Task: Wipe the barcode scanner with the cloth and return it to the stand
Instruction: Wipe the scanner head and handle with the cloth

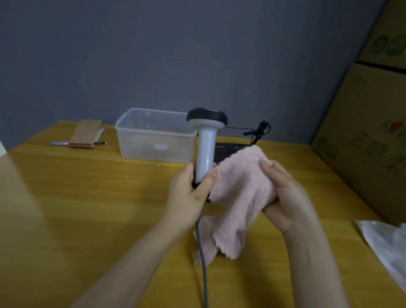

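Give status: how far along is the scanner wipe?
Done: barcode scanner is off the stand, held upright by the left hand. In hand: right hand holds the pink cloth beside the handle; actual contact is unclear. Left: finish wiping, then return it to the stand behind, on the table.

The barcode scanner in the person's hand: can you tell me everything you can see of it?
The barcode scanner is held upright above the yellow table, its wide black head on top and a pale grey, smooth plastic-looking handle below. The left hand grips the handle's lower end, where a grey cable leaves and runs down toward the camera. The pink fluffy cloth, bunched in the right hand, lies against the handle's right side.
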